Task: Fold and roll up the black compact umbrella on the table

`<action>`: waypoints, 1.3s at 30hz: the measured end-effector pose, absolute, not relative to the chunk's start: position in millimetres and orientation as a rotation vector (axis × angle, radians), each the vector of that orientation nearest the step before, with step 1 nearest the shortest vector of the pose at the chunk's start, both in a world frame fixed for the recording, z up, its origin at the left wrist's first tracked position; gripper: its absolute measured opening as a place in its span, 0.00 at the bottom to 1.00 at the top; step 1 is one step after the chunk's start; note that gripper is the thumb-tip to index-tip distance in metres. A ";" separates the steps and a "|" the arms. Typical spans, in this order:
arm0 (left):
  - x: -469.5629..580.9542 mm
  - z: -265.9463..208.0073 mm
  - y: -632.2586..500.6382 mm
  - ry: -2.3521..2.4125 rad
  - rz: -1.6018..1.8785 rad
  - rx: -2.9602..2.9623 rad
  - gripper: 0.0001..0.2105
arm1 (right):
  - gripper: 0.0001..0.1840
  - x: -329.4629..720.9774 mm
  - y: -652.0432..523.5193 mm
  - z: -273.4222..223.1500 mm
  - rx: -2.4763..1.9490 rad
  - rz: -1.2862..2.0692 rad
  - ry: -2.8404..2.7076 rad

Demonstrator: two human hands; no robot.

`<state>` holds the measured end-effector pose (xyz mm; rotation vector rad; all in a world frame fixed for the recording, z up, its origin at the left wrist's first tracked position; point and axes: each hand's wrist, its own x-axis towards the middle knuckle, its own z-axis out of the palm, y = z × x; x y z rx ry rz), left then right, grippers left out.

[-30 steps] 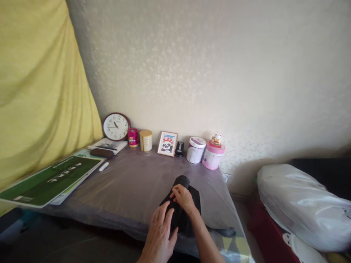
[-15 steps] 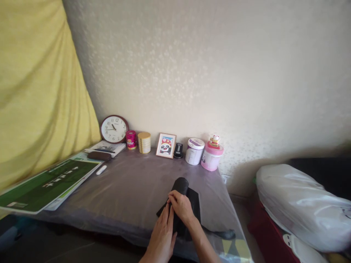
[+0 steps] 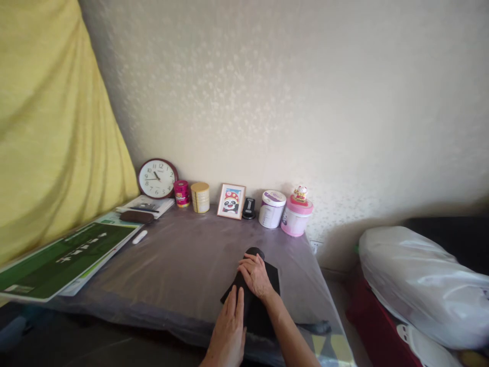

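Note:
A black, cloth-like sheet [image 3: 271, 285] lies near the table's front edge, with one part forming a black roll [image 3: 255, 251]. My right hand [image 3: 255, 275] is on top of the roll, its fingers bent over it near the far end. Lower down, my left hand [image 3: 231, 316] rests along the roll's left side, fingers stretched out and lying close together. A black strap-like piece [image 3: 315, 326] trails out to the right. My hands and forearms hide much of the black material, and I cannot tell exactly what it is.
Along the wall stand a clock [image 3: 158, 178], a pink can [image 3: 182, 193], a yellow-lidded can [image 3: 200, 198], a panda picture frame [image 3: 231, 202], a white tub [image 3: 272, 209] and a pink-lidded tub [image 3: 296, 219]. Green boards [image 3: 69, 260] lie left. A plastic-wrapped bundle [image 3: 416, 280] sits right.
My hands have moved apart. The right hand has shifted up and flattened over the roll, and the left has slid slightly down. The view has moved a little.

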<state>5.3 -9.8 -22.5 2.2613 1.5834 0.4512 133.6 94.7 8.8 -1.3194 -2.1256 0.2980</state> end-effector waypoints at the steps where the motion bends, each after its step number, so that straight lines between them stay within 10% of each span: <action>1: 4.9 -19.1 -10.4 1.579 0.436 2.249 0.37 | 0.16 134.8 100.3 7.9 -1.341 0.287 -2.115; 39: -9.5 11.7 -6.8 1.392 0.588 1.870 0.41 | 0.20 222.5 42.8 -26.2 -1.777 0.784 -1.095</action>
